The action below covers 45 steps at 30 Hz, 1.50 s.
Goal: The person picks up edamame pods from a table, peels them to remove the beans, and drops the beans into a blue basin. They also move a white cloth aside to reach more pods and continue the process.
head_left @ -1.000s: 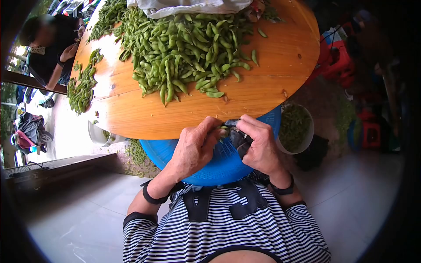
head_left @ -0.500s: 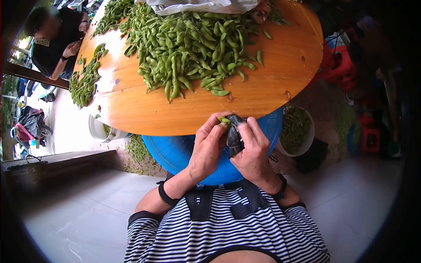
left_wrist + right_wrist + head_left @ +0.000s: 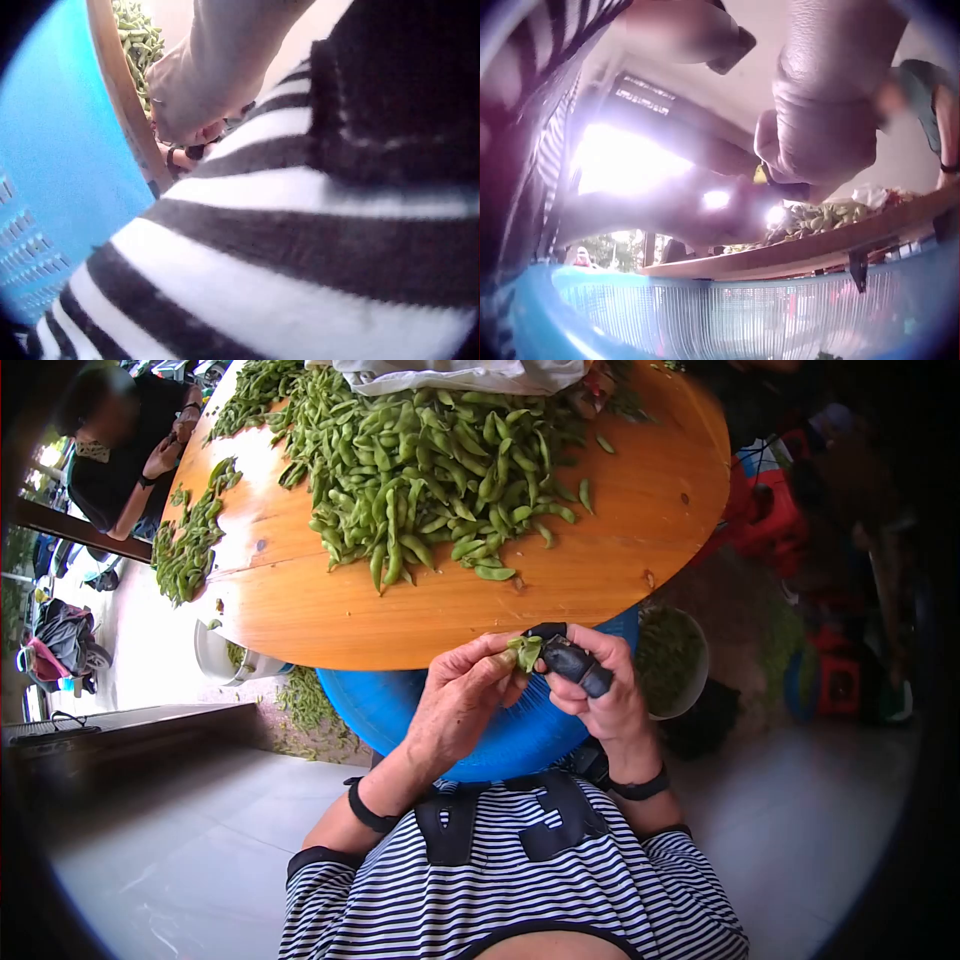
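Observation:
A green soybean pod (image 3: 525, 651) appears split apart between my hands, above the near edge of the table. My left hand (image 3: 455, 695) pinches it between thumb and fingers. From the other side, my right hand (image 3: 610, 690) holds it with curled index finger and thumb, both wearing black covers (image 3: 575, 663). Below both hands lies a blue plastic basket (image 3: 360, 710), partly hidden by my arms and the tabletop. A large heap of soybean pods (image 3: 420, 470) covers the middle of the table.
The round wooden table (image 3: 300, 630) also carries a smaller pod pile (image 3: 190, 550) and a white cloth bag (image 3: 450, 374). One white bucket (image 3: 212, 655) stands at left, another bucket (image 3: 700, 690) with green contents at right. Another person (image 3: 130, 460) sits at the table's left.
The pod has turned and now looks opened out. My right hand has rotated, bringing its covered thumb into fuller view. My left hand has shifted slightly left and down.

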{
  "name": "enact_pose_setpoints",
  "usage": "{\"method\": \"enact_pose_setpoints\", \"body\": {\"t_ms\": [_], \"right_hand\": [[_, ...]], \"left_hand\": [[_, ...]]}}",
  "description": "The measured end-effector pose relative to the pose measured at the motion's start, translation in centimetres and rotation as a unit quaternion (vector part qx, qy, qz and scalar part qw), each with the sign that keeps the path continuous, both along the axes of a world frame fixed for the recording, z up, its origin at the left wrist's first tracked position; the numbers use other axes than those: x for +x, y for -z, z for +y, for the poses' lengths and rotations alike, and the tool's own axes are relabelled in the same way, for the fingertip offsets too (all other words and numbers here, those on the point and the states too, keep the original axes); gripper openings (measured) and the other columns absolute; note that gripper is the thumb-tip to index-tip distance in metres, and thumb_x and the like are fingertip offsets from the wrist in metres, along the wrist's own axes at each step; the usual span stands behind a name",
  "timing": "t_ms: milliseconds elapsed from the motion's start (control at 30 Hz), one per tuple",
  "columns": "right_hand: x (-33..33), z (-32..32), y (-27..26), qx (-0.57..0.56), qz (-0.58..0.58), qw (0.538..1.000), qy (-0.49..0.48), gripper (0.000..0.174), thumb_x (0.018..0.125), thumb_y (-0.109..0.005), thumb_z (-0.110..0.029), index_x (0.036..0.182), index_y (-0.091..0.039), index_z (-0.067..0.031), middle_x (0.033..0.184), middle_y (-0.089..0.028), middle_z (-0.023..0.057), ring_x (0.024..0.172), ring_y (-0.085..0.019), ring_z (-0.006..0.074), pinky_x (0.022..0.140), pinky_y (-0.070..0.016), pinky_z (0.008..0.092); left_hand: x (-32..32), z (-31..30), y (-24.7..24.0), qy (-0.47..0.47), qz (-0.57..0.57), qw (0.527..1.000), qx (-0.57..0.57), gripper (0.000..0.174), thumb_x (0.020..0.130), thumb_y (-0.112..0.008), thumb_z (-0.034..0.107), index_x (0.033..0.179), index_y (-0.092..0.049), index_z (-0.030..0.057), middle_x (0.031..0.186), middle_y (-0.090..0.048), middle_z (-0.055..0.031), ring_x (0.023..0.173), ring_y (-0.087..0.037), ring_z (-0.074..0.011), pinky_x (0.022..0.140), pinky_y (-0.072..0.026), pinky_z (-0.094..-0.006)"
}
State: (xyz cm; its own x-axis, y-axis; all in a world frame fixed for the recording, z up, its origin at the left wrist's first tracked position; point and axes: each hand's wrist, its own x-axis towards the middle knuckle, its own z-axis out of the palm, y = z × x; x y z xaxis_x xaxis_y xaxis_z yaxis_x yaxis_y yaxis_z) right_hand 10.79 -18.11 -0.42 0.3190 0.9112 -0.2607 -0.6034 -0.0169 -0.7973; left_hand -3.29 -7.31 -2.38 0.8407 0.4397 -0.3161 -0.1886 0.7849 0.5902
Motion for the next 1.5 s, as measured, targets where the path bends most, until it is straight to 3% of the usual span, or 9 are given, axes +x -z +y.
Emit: {"method": "enact_pose_setpoints", "body": {"t_ms": [167,233,267,733,1100,1200,1233,1333,1500], "right_hand": [[0.8,-0.2,0.3,0.018,0.019,0.998,-0.059,0.019,0.089,-0.057,-0.012,0.090,-0.057,0.0062,0.060,-0.043,-0.0006,0.049,-0.040,0.0063,0.045,-0.0314,0.0211],[-0.1,0.4,0.0,0.007,-0.467,0.883,0.045,0.022,0.083,-0.065,-0.013,0.093,-0.058,0.0050,0.068,-0.047,0.0055,0.057,-0.048,0.0131,0.052,-0.0398,0.0259],[0.2,0.5,0.0,0.042,-0.512,0.856,0.061,0.028,0.077,-0.071,-0.011,0.097,-0.059,0.0033,0.077,-0.049,0.0094,0.065,-0.054,0.0184,0.060,-0.0444,0.0288],[-2.6,0.4,-1.4,0.067,-0.665,0.738,0.098,0.040,0.062,-0.065,0.007,0.102,-0.065,0.0021,0.088,-0.058,0.0146,0.073,-0.062,0.0301,0.063,-0.0507,0.0356],[-0.2,-0.1,0.7,0.044,-0.590,0.802,0.083,0.028,0.078,-0.070,-0.009,0.102,-0.064,0.0037,0.084,-0.059,0.0153,0.071,-0.062,0.0296,0.062,-0.0500,0.0337],[3.5,-3.5,-0.4,0.039,-0.471,0.875,0.107,0.034,0.091,-0.061,-0.024,0.103,-0.063,0.0068,0.081,-0.060,0.0126,0.071,-0.062,0.0188,0.062,-0.0474,0.0294],[4.4,-5.2,-1.2,0.015,-0.383,0.913,0.141,0.037,0.094,-0.057,-0.028,0.103,-0.063,0.0081,0.080,-0.060,0.0116,0.071,-0.061,0.0158,0.062,-0.0464,0.0284],[9.1,-10.7,-1.3,-0.258,-0.507,0.796,0.205,0.025,0.089,-0.059,-0.013,0.103,-0.062,0.0070,0.076,-0.060,0.0129,0.071,-0.056,0.0120,0.063,-0.0452,0.0277],[10.3,-12.4,-2.4,-0.445,-0.643,0.597,0.179,0.024,0.081,-0.056,0.002,0.105,-0.062,0.0028,0.074,-0.058,0.0159,0.071,-0.051,0.0105,0.065,-0.0447,0.0282]], "left_hand": [[-0.2,0.6,-0.1,0.025,0.025,0.995,0.088,0.015,0.094,-0.059,0.009,0.104,-0.063,-0.0019,0.087,-0.066,-0.0088,0.071,-0.059,-0.0136,0.067,-0.0493,-0.0250],[-0.2,0.8,-0.2,0.035,0.031,0.995,0.092,0.017,0.094,-0.059,0.008,0.106,-0.063,-0.0027,0.089,-0.065,-0.0071,0.071,-0.057,-0.0123,0.067,-0.0481,-0.0246],[-0.1,0.7,-0.3,0.035,0.031,0.995,0.092,0.017,0.094,-0.059,0.008,0.106,-0.063,-0.0027,0.089,-0.065,-0.0071,0.071,-0.057,-0.0123,0.067,-0.0481,-0.0246],[-0.3,0.9,0.1,0.025,-0.071,0.992,-0.102,0.013,0.096,-0.057,0.014,0.100,-0.060,0.0016,0.083,-0.061,-0.0022,0.061,-0.048,-0.0082,0.052,-0.0389,-0.0210],[-0.9,0.8,0.5,0.085,-0.003,0.996,-0.011,0.017,0.096,-0.056,0.010,0.110,-0.062,0.0003,0.086,-0.063,-0.0038,0.073,-0.060,-0.0109,0.059,-0.0475,-0.0229],[-1.3,2.4,-1.2,0.214,0.060,0.867,0.446,0.016,0.091,-0.062,0.007,0.103,-0.068,-0.0009,0.094,-0.068,-0.0062,0.087,-0.063,-0.0164,0.083,-0.0498,-0.0288],[-1.3,3.2,-2.1,0.213,0.061,0.867,0.447,0.016,0.091,-0.062,0.007,0.103,-0.068,-0.0009,0.094,-0.068,-0.0062,0.087,-0.063,-0.0164,0.083,-0.0498,-0.0288],[-0.6,5.2,-3.3,0.137,0.082,0.818,0.553,0.016,0.079,-0.062,-0.007,0.092,-0.067,0.0005,0.092,-0.069,-0.0102,0.082,-0.067,-0.0213,0.076,-0.0526,-0.0306],[4.1,9.0,-2.6,-0.014,0.179,0.573,0.800,0.011,0.079,-0.063,0.001,0.089,-0.067,0.0034,0.083,-0.059,-0.0088,0.081,-0.061,-0.0271,0.069,-0.0509,-0.0372]]}}
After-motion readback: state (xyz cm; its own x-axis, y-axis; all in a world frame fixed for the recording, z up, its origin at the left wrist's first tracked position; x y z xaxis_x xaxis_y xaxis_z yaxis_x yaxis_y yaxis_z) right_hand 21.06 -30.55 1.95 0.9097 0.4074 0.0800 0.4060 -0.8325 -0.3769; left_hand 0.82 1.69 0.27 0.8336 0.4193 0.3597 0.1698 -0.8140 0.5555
